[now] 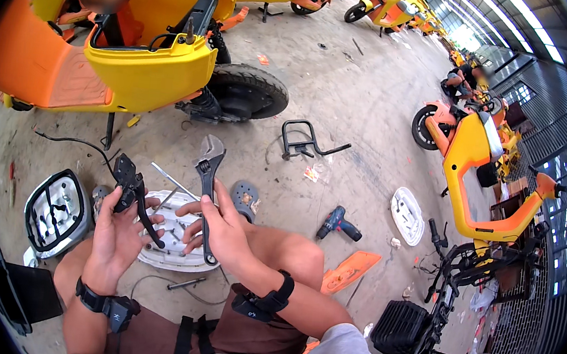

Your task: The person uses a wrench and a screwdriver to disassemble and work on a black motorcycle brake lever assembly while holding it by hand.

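My left hand (114, 239) is closed on a black brake lever (128, 180) with a thin black cable trailing off to the upper left. Its curved lever blade points down toward my right hand. An adjustable wrench (207, 169) stands nearly upright in my right hand (226, 233), jaw end up, with the thumb and fingers around the handle. Wrench and brake lever are apart. Below both hands lies a white plastic panel (159, 258) with small metal parts on it. Close to the panel on the floor is a metal rod-like tool (186, 283).
A yellow-orange scooter (148, 80) stands at the far left, another (463, 175) at the right beside a bare black frame (438, 318). A cordless drill (339, 224), a bent black rack (301, 141), a white shell (407, 216) and an orange panel (349, 272) lie around. A person (466, 79) crouches far off.
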`<action>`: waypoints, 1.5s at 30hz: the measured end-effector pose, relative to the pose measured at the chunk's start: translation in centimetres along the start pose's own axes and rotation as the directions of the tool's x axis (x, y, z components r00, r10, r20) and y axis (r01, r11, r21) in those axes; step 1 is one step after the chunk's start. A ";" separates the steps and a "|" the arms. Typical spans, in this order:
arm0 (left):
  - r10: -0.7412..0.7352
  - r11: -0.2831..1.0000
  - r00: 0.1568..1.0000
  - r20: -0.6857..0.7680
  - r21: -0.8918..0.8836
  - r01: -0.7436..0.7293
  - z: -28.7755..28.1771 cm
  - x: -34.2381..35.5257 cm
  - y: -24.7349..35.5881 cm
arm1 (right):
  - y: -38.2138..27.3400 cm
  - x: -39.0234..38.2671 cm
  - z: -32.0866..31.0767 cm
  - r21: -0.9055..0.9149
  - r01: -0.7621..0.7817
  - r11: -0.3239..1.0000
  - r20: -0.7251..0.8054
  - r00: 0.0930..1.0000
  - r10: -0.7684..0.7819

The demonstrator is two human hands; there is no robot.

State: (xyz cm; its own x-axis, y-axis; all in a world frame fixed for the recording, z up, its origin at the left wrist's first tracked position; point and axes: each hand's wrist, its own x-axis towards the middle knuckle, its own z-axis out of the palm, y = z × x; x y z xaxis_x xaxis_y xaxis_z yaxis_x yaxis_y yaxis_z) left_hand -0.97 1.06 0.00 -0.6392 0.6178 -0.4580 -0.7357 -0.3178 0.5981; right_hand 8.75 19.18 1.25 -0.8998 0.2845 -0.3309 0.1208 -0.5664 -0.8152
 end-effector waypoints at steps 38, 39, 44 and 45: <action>0.220 0.967 0.975 0.008 0.132 -0.220 -1.8 -1.5 1.5 | -1.4 -1.9 -0.5 -0.589 0.113 0.800 0.270 0.961 0.063; 0.229 0.966 0.973 0.025 0.114 -0.231 -1.8 -1.3 1.6 | -1.8 -1.8 -0.4 -0.568 0.092 0.818 0.266 0.961 0.077; 0.256 0.956 0.967 -0.003 0.145 -0.253 -1.3 -1.3 1.4 | -1.8 -2.3 -0.7 -0.581 0.089 0.809 0.287 0.952 0.102; 0.250 0.958 0.968 -0.015 0.146 -0.245 -1.4 -1.3 1.1 | -1.4 -2.3 -0.8 -0.588 0.119 0.800 0.303 0.949 0.081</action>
State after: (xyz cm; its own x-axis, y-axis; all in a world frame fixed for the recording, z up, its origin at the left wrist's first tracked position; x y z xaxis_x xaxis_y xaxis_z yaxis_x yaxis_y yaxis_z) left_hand -1.29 -1.09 0.28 -0.8060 0.5081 -0.3037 -0.5158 -0.3513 0.7814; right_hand 11.04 19.95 2.74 -0.9716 -0.0105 -0.2365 0.2360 0.0356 -0.9711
